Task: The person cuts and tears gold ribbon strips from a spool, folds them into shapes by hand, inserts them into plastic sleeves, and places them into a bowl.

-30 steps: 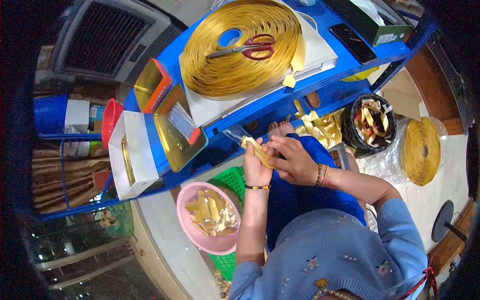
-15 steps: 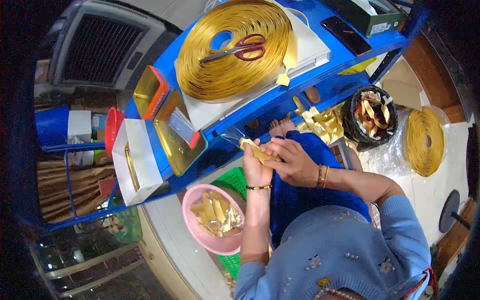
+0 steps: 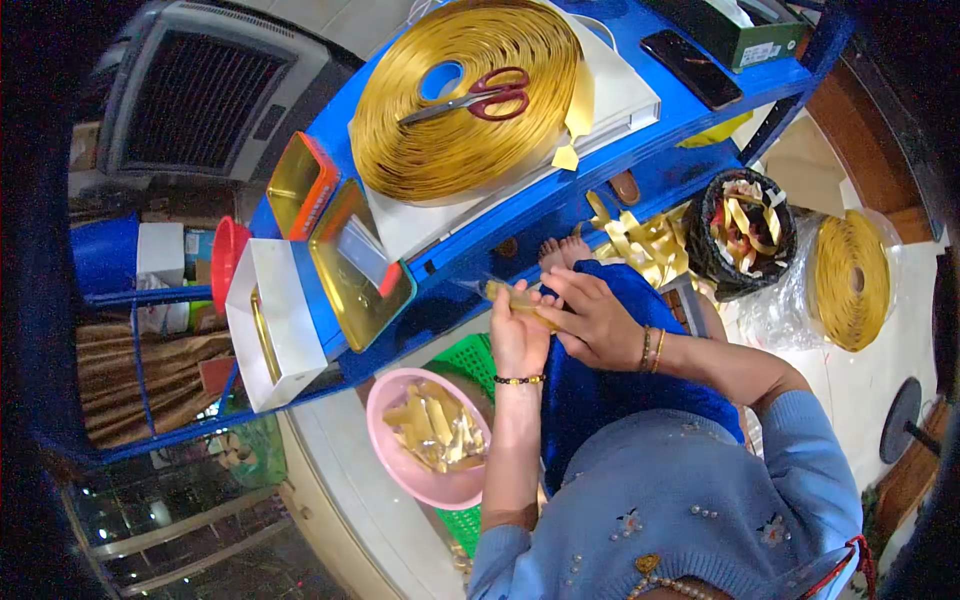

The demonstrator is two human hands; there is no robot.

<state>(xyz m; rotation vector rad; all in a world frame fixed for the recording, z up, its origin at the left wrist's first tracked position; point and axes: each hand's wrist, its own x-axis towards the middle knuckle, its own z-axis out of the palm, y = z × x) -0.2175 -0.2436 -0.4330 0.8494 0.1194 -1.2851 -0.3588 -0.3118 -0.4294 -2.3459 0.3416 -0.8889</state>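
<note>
We are observing the left hand (image 3: 519,342) loosely holding the gold piece (image 3: 522,300), baring more palm; the right hand (image 3: 603,325) is splaying over it, pinch unclear. Grip is apparently being adjusted.

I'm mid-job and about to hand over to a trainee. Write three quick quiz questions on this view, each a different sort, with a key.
1. Multiple choice: what lies on top of the big gold coil?
A) a phone
B) scissors
C) a shoe
2. True or false: the pink basin stands on the blue tabletop.
3. Fill in: the left hand and right hand are both at the gold piece; the dark beaded bracelet is on the person's ____ wrist.

Key: 1. B. 2. False; it sits lower down. 3. left.
</note>
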